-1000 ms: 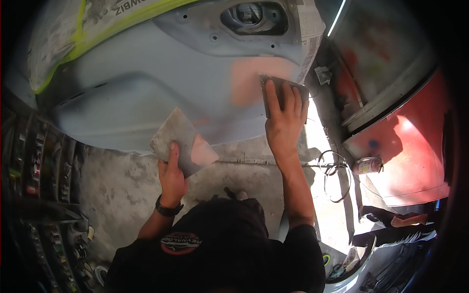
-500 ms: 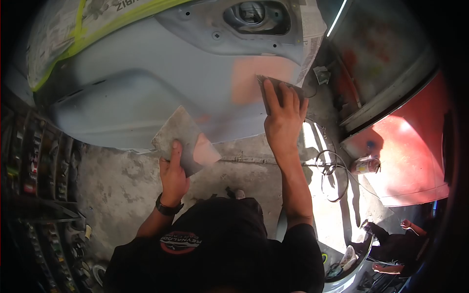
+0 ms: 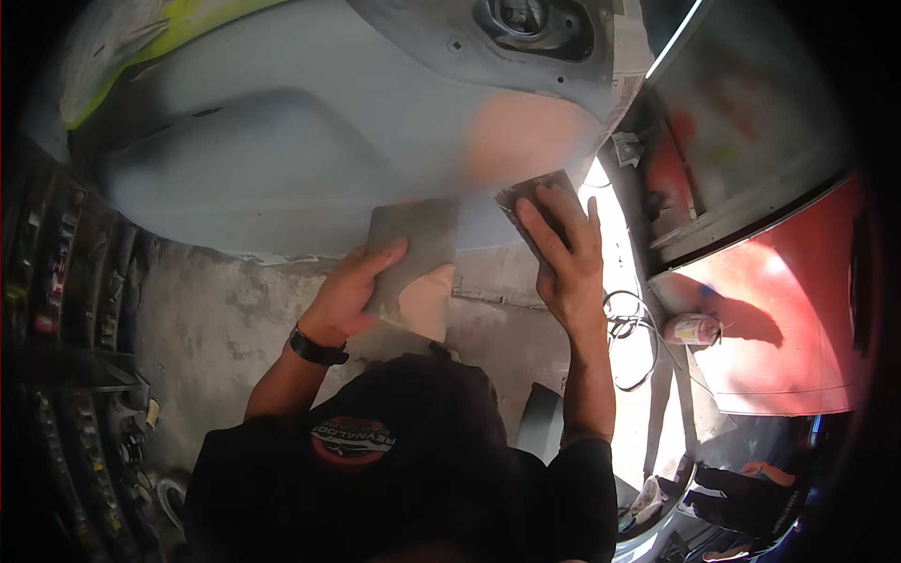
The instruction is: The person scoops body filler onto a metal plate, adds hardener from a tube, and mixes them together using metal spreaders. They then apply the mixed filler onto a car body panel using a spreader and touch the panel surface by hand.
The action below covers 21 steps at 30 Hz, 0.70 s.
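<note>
My left hand (image 3: 352,291) grips a flat grey mixing board (image 3: 413,230), thumb on top, with a smear of pink filler (image 3: 427,298) on its lower corner. In my right hand (image 3: 568,258) is a dark flat spreader (image 3: 537,208), my fingers lying along its face. The spreader is just below the grey-primed car body panel (image 3: 282,155) and right of the board, apart from it. A pink filler patch (image 3: 526,136) covers the panel's right side, below an oval recess (image 3: 540,26).
Yellow tape (image 3: 141,52) and masking paper edge the panel. Shelves of small items (image 3: 61,272) stand left. To the right are a red panel (image 3: 788,328), a can (image 3: 693,329), a looped cable (image 3: 631,347) and another person (image 3: 746,497) at lower right.
My right hand has come down off the pink patch with the spreader. My left hand has moved the board right and turned it, bringing the two closer. The patch looks wider.
</note>
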Each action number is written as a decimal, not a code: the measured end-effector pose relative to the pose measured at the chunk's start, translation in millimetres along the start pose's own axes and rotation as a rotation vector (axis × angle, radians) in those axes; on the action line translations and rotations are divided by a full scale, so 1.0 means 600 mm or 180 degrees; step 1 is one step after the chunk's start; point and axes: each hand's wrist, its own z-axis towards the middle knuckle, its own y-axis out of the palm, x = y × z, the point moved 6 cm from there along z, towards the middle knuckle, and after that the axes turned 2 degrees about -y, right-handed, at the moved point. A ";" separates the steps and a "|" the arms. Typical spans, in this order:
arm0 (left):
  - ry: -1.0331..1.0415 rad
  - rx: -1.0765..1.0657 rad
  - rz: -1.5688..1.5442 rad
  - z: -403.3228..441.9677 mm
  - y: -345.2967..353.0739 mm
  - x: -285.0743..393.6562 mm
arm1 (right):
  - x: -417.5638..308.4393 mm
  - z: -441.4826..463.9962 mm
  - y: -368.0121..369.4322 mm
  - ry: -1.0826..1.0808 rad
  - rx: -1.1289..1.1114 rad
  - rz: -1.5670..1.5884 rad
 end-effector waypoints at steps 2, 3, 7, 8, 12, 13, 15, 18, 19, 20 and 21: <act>-0.0035 -0.0078 0.0037 0.004 0.015 0.001 | -0.017 -0.005 0.002 -0.0171 -0.0170 -0.0065; -0.0017 -0.0120 0.0031 0.006 0.028 0.005 | -0.025 -0.006 0.003 -0.0238 -0.0283 -0.0134; 0.0272 -0.0143 0.0345 0.006 0.037 0.021 | -0.012 -0.022 0.004 -0.0195 -0.0678 -0.0844; 0.0422 -0.0058 0.0317 0.006 0.037 0.028 | -0.002 -0.027 0.005 -0.0172 -0.0615 -0.0938; 0.1226 0.0456 0.0776 0.009 0.015 0.046 | -0.011 -0.040 -0.010 0.0168 -0.0285 -0.0197; 0.1463 0.0629 0.1044 0.008 0.010 0.050 | -0.024 -0.040 -0.014 0.0246 -0.0213 -0.0112; 0.1674 0.0875 0.1089 -0.001 0.022 0.057 | -0.055 -0.042 -0.018 0.0426 -0.0049 0.0043; 0.1944 0.0987 0.1063 -0.012 0.036 0.062 | -0.088 -0.042 -0.013 0.0470 -0.0210 0.0021; 0.2024 0.0981 0.1037 -0.014 0.038 0.062 | -0.094 -0.043 -0.011 0.0478 -0.0273 -0.0016; 0.2076 0.1039 0.1096 -0.015 0.035 0.060 | -0.097 -0.046 -0.005 0.0433 -0.0355 -0.0102; 0.2130 0.1099 0.1155 -0.015 0.029 0.056 | -0.102 -0.047 -0.002 0.0451 -0.0438 -0.0136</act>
